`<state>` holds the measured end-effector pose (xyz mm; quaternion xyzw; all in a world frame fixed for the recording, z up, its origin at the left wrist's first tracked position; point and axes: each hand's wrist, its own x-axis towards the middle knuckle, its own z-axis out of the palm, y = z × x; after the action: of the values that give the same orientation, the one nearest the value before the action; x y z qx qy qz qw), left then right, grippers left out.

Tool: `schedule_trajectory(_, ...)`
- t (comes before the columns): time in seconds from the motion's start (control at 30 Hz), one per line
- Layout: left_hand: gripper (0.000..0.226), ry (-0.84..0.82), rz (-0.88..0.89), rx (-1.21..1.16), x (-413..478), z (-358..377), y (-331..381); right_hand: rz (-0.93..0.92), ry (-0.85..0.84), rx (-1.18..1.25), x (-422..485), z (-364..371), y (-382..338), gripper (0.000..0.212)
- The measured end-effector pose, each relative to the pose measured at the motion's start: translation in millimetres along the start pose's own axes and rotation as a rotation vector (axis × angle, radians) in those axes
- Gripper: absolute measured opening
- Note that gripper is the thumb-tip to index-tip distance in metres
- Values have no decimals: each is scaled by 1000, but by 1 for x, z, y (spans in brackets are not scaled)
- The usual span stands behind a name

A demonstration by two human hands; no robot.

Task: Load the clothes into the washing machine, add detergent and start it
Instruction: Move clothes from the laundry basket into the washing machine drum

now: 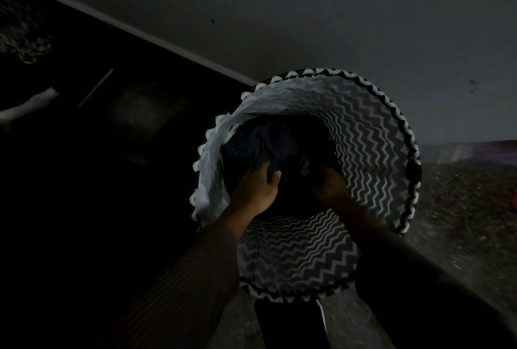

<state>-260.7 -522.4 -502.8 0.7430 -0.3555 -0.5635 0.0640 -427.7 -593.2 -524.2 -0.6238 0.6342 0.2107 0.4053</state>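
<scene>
A round laundry basket [372,136] with a black-and-white zigzag lining stands on the floor in dim light. Dark clothes [263,143] lie at its bottom, one of them finely striped. Both my arms reach down into it. My left hand [256,189] grips a fold of the dark cloth, its thumb curled over the fabric. My right hand [328,185] is buried in the dark clothes beside it, fingers curled into them. No washing machine or detergent is in view.
A pale wall [307,13] rises behind the basket, with a white skirting strip [140,32] running diagonally. The area to the left is almost black. Speckled floor [461,208] spreads to the right, with a small red object [514,200] at the edge.
</scene>
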Motion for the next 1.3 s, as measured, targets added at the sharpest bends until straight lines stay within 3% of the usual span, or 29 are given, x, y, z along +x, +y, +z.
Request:
schedule_trajectory(0.2, 56, -18, -139, -335, -47, -9, 17, 70, 74, 602, -51, -33, -10, 32)
schedule_trajectory(0.33, 64, -38, -282, -748, -89, -28, 41, 37, -34, 1124, -107, -59, -37, 20)
schedule_trajectory(0.47, 89, -87, -370, -1173, -126, -51, 60, -19, -207, 1430, -164, -86, -69, 29)
schedule_trajectory(0.63, 119, -172, -323, -1421, -180, -83, 79, -80, -375, 1654, -223, -118, -109, 48)
schedule_trajectory(0.77, 93, -226, -153, -1637, -229, -106, 85, -161, -452, 1809, -278, -147, -145, 45)
schedule_trajectory(0.9, 88, -108, 70, -1798, -282, -130, 105, -295, -402, 1710, -331, -167, -170, 35)
schedule_trajectory(1.0, 80, -60, 268, -1765, -323, -149, 122, -412, -195, 1440, -365, -172, -179, 24)
schedule_trajectory(1.17, 50, 66, 471, -1482, -386, -172, 127, -599, 164, 838, -411, -177, -186, 19)
schedule_trajectory(1.23, 50, 188, 432, -1335, -409, -178, 126, -694, 241, 672, -431, -178, -193, 16)
schedule_trajectory(1.3, 35, 335, 425, -1214, -433, -187, 127, -799, 291, 556, -450, -180, -200, 12)
